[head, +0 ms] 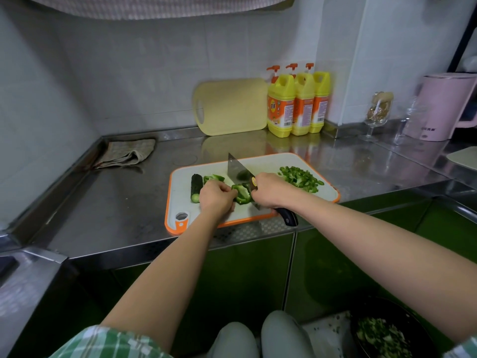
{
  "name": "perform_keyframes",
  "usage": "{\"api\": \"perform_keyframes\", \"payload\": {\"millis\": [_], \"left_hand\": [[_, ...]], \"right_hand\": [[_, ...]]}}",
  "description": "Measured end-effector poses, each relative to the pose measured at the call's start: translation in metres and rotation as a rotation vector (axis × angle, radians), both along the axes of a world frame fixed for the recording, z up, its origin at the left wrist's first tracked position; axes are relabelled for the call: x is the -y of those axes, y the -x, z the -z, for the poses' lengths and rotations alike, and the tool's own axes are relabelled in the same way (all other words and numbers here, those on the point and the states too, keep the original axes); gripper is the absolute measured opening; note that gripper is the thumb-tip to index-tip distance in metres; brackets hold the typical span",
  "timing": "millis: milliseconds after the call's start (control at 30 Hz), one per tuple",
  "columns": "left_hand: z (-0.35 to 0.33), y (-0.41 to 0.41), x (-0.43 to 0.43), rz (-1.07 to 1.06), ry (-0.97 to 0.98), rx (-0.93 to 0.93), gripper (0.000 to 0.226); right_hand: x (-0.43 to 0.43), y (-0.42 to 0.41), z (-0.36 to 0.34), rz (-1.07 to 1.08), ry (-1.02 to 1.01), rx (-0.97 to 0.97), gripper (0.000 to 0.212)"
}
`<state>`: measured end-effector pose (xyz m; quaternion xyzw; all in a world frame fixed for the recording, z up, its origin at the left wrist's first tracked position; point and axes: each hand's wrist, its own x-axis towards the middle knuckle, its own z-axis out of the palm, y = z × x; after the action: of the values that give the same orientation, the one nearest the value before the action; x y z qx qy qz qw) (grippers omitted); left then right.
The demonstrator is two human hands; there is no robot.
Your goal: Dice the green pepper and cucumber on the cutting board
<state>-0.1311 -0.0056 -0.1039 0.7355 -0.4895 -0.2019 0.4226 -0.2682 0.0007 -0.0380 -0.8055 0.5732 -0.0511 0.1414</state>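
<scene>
Fingers of the left hand curl onto the pepper piece mid cutting board; the right hand grips the knife. Fingertips seem tucked; hold them back and slice evenly. The cucumber lies at the board's left.

steel counter, cutting board, cloth, detergent bottles, kettle

White tiled wall — steel counter (reflective), green cabinet doors below.
</scene>
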Motion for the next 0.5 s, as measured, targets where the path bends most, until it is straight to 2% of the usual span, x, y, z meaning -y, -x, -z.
{"api": "perform_keyframes", "payload": {"millis": [233, 333, 433, 500], "left_hand": [[-0.007, 0.000, -0.009, -0.044, -0.007, -0.036, 0.043], [-0.016, 0.001, -0.008, -0.064, -0.075, -0.006, 0.034], [-0.026, 0.005, -0.009, -0.107, -0.116, 0.053, 0.030], [-0.028, 0.008, -0.009, -0.112, -0.117, 0.056, 0.036]], "right_hand": [[0.007, 0.015, 0.005, 0.025, -0.001, 0.169, 0.011], [-0.001, 0.025, -0.005, 0.002, 0.002, 0.252, 0.011], [-0.014, 0.031, -0.019, -0.052, -0.016, 0.202, 0.014], [-0.022, 0.035, -0.024, -0.078, -0.039, 0.150, 0.012]]}}
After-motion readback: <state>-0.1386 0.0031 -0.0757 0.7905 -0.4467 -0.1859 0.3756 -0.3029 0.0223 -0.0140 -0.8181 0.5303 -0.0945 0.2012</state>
